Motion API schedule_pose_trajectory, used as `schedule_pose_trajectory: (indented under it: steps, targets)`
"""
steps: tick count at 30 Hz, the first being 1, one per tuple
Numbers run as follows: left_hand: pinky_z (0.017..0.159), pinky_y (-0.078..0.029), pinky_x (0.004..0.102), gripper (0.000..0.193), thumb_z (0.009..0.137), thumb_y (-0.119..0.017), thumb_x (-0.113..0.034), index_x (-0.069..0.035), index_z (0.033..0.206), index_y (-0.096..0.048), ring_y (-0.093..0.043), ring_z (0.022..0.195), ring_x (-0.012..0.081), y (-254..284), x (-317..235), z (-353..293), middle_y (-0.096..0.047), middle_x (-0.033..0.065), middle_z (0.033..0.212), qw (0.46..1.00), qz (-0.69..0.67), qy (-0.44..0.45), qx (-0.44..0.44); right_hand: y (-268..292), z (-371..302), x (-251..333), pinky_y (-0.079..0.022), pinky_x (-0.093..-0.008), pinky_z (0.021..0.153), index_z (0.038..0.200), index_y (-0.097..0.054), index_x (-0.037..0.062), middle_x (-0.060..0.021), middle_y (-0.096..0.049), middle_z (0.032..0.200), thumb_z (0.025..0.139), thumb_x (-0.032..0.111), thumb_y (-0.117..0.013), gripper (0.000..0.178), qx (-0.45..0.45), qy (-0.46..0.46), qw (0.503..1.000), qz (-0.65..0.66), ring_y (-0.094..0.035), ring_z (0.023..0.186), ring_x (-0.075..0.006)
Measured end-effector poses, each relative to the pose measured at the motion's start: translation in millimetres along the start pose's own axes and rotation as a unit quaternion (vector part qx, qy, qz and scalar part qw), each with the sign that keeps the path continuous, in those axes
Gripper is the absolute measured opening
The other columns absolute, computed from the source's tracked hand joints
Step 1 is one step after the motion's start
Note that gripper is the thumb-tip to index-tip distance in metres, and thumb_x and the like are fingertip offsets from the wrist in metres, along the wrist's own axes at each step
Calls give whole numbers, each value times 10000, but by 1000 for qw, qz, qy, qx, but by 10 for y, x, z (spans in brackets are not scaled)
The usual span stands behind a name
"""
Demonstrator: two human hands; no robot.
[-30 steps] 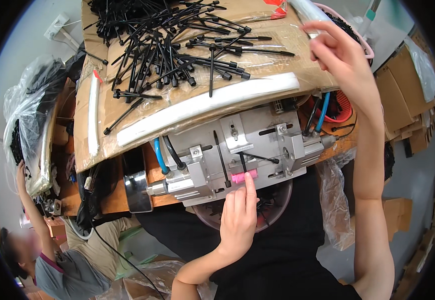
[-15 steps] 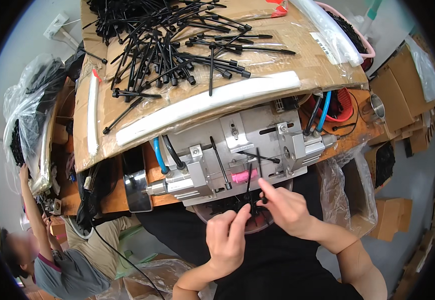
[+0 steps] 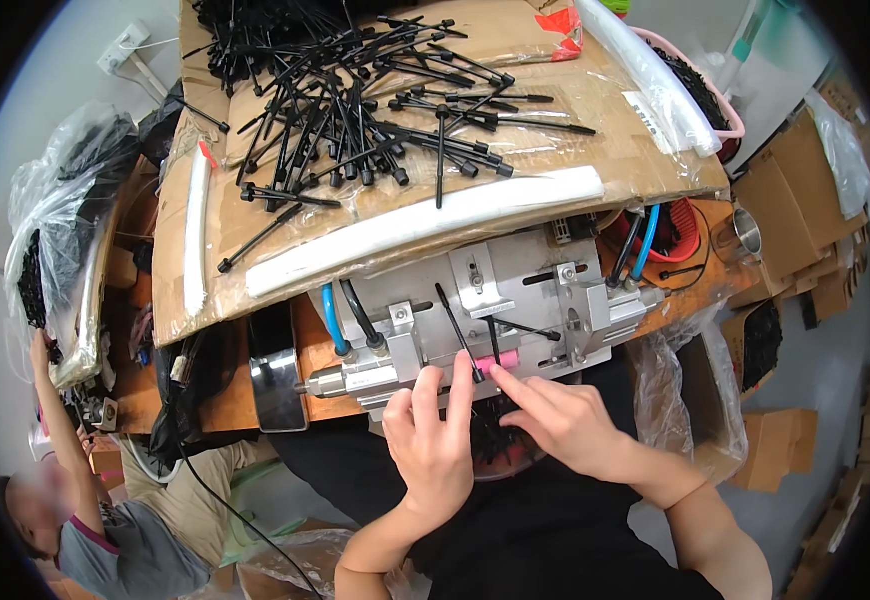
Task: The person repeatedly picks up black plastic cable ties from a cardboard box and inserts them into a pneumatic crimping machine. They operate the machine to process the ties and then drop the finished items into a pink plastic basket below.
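My left hand point(image 3: 430, 430) is open, index and middle fingers stretched upward. Its index fingertip lies beside the lower end of a thin black rod with a knobbed end point(image 3: 454, 325), which rests on the metal fixture point(image 3: 410, 295). My right hand point(image 3: 565, 425) points its index finger at a second black rod point(image 3: 495, 342), touching its lower end; the thumb stays apart below. Beside this fingertip sits a pink block point(image 3: 483, 362), partly covered. A third black rod point(image 3: 530, 329) lies slanted to the right. Under my fingers, a bowl of black parts point(image 3: 500, 450) is mostly hidden.
A cardboard sheet point(image 3: 645, 170) behind the fixture bears a heap of black rods point(image 3: 355, 130) and a white foam strip point(image 3: 425, 230). Blue hoses point(image 3: 333, 318) run to the fixture. A red basket point(image 3: 690, 235) stands right. At left, another person point(image 3: 130, 545) reaches toward a plastic bag.
Both hands have parted from their pinch over the bowl and moved up to the fixture. One rod now stands under my right fingertip by the pink block. The view has shifted slightly.
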State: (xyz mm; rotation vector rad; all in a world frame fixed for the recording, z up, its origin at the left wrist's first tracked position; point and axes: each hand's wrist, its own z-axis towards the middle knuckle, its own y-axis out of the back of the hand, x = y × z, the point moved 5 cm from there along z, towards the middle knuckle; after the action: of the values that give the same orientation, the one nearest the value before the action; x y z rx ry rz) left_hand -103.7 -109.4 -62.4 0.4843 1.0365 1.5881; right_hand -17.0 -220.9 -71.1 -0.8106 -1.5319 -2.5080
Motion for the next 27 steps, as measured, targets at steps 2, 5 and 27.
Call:
schedule_pose_trajectory:
  steps: [2,5,27]
  targets:
    - [823,-413,363,396,730,-736,-53,-105,1122,-702,-465,938,257,-44,55,4,-567,53,1087,1000,10,-7,5,277,158,11,-499,-303,549,1295,-575,20,-51,-594,787,762,167,-771,587,11,37,999,-13,-612,630,-188]
    - [798,-424,348,400,713,-715,-67,-110,1111,-708,-479,923,246,-40,67,28,-582,42,1063,999,25,-17,-10,758,620,-129,-479,-321,495,1050,-662,40,-44,-590,710,793,107,-737,276,-139,78,980,-116,-606,581,-197]
    - [752,-468,373,703,706,-735,65,46,1366,-494,-545,836,281,-216,-223,-230,-585,122,939,982,-178,13,67,1478,791,-667,-525,-226,541,1128,-595,-53,-180,-711,967,916,47,-631,237,-238,-88,896,363,-718,833,-203]
